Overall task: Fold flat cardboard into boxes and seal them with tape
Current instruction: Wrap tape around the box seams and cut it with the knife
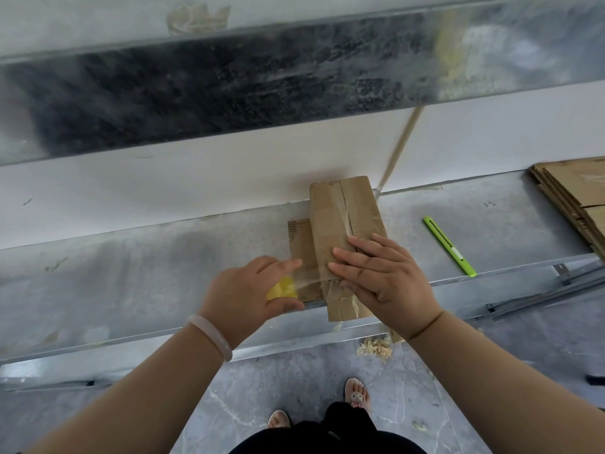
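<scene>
A small brown cardboard box [340,217] stands on the grey metal shelf [163,273], its top flaps closed along a centre seam with clear tape over it. My right hand [379,273] lies flat on the near end of the box top, fingers straight and pressing. My left hand [248,293] grips a yellow-cored roll of clear tape [283,287] just left of the box. A strip of clear tape [311,278] stretches from the roll across to the box's near left edge. A loose flap [301,244] lies flat at the box's left.
A green utility knife [448,245] lies on the shelf to the right. A stack of flat cardboard [576,191] sits at the far right. A white wall panel rises behind the shelf. Tape scraps [375,347] lie on the floor by my feet.
</scene>
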`<state>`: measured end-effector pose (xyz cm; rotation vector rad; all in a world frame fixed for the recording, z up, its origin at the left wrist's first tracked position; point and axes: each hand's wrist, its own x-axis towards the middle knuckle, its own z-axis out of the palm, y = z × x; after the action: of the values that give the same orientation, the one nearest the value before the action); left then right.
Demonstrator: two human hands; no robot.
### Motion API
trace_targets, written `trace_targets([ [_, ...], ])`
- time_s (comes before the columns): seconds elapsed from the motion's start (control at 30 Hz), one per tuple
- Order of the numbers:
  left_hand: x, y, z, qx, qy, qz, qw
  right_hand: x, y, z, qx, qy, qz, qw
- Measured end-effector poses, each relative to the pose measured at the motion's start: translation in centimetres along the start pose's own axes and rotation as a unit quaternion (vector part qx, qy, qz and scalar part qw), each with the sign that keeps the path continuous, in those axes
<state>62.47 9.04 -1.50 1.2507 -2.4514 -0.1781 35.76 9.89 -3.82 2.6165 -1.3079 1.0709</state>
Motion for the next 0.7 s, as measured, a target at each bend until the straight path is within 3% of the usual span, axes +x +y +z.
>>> trace_targets([
  [0.17,-0.3,0.4,0.4,-0.009,0.046,-0.001,0.999,0.1,-0.2,0.0,0.001,0.003,0.002,1.0],
  [0.37,0.5,1.9,1.5,-0.046,0.044,-0.069,0.996,-0.1,-0.1,0.0,-0.004,-0.002,0.003,1.0],
  [0.53,1.4,2.5,1.9,-0.023,0.025,-0.061,0.998,-0.9,-0.1,-0.5,-0.055,-0.001,-0.022,0.998],
  [0.6,1.5,2.7,2.0,-0.012,0.018,-0.054,0.998,-2.3,0.4,-1.3,-0.065,0.006,0.012,0.998],
  [0.7,1.3,2.9,2.0,-0.011,0.022,-0.05,0.998,-4.9,2.2,-2.9,-0.079,0.015,0.141,0.987],
])
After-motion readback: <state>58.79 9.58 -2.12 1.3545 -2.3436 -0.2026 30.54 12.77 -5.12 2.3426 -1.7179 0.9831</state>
